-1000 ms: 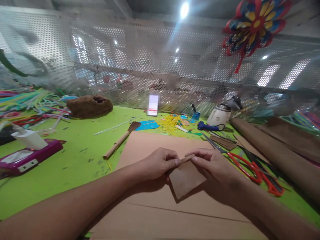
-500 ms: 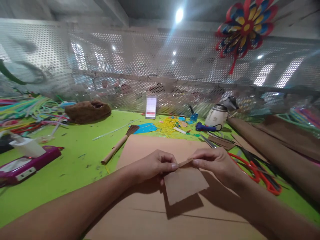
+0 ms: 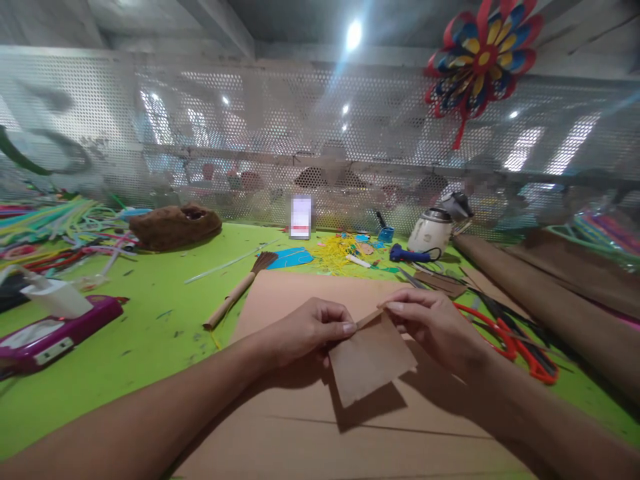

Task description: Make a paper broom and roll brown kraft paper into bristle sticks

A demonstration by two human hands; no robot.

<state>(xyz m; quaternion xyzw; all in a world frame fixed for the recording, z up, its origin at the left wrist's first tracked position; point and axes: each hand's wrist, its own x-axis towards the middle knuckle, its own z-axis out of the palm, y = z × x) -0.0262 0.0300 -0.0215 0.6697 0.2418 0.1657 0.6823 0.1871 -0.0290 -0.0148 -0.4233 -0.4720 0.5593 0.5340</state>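
Note:
A small piece of brown paper (image 3: 373, 363) hangs between my hands, its far edge folded or rolled into a narrow strip. My left hand (image 3: 320, 330) pinches the left end of that edge between thumb and fingers. At the right end, my right hand (image 3: 430, 327) grips the same edge with thumb and fingertips. Below lies a large brown sheet (image 3: 295, 287), and the small piece casts its shadow on it. Some fingers of both hands are hidden behind the paper and the knuckles.
Red-handled scissors (image 3: 530, 357) lie right of my right hand. A small paper broom (image 3: 240, 290) is left of the sheet. Behind are yellow shreds (image 3: 345, 253), a blue glue gun (image 3: 413, 253), a white pot (image 3: 427, 230) and a phone (image 3: 300, 217). A purple power strip (image 3: 65, 333) sits left.
The thumb and fingers of my right hand have shifted slightly up and left along the paper's folded edge. The left hand keeps its pinch. The view has moved a little.

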